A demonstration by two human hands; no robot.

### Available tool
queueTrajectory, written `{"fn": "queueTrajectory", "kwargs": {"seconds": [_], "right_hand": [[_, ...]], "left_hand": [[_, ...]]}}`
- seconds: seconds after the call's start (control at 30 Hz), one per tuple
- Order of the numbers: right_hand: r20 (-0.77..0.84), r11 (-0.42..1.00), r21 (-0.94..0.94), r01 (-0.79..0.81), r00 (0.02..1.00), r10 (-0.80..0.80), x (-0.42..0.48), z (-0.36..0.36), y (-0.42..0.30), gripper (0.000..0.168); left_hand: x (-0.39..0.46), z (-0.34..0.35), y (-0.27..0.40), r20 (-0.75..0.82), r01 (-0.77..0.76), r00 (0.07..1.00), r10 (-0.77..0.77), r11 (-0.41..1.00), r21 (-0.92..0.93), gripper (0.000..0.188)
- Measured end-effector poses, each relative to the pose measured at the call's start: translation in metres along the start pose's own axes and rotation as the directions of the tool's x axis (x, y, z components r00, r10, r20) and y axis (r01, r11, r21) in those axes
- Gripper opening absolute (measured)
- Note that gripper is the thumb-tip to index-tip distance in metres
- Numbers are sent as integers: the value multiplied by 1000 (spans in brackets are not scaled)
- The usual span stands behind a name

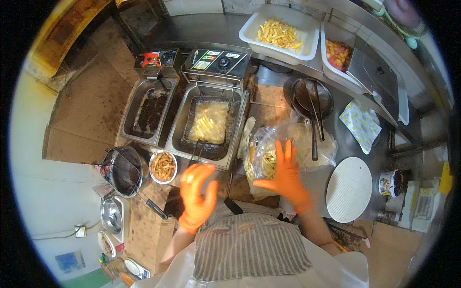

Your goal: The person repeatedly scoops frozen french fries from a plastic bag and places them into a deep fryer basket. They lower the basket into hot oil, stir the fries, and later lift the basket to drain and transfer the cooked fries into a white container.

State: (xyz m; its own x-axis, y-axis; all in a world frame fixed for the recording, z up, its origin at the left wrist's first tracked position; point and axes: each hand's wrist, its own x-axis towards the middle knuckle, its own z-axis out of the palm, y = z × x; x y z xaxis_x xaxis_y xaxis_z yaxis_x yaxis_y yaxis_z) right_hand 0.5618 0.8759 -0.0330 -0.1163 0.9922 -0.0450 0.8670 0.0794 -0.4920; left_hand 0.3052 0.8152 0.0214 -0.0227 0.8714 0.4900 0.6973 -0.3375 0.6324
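Note:
My left hand, in an orange glove, hovers near the front edge of the deep fryer. Its fingers curve with the thumb apart, and I see nothing held in it. In the fryer, French fries bubble in oil inside a wire basket, whose handle points towards me by that hand. My right hand, gloved in orange too, spreads its fingers over a clear plastic bag of pale raw fries. Whether it touches the bag, I cannot tell.
A smaller fryer with dark oil stands left. Before it are a strainer and a white bowl of fried strips. White tubs of fries and chopped food stand behind. Dark pans and a white oval board lie right.

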Motion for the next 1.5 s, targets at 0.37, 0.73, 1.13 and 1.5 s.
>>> {"fn": "queueTrajectory", "kwargs": {"seconds": [0.37, 0.73, 1.13, 1.5], "right_hand": [[-131, 950, 178, -256, 951, 281, -23, 82, 135, 28], [-305, 883, 321, -343, 845, 439, -93, 25, 155, 33], [-639, 884, 450, 128, 737, 219, -43, -85, 65, 33], [441, -158, 892, -423, 893, 95, 272, -103, 7, 100]], "left_hand": [[-42, 70, -44, 376, 442, 879, -293, 795, -414, 30], [-79, 239, -96, 460, -21, 876, -142, 943, 333, 31], [84, 232, -24, 266, 184, 949, -168, 982, -35, 23], [328, 206, -15, -397, 228, 876, -275, 960, -162, 30]]}}
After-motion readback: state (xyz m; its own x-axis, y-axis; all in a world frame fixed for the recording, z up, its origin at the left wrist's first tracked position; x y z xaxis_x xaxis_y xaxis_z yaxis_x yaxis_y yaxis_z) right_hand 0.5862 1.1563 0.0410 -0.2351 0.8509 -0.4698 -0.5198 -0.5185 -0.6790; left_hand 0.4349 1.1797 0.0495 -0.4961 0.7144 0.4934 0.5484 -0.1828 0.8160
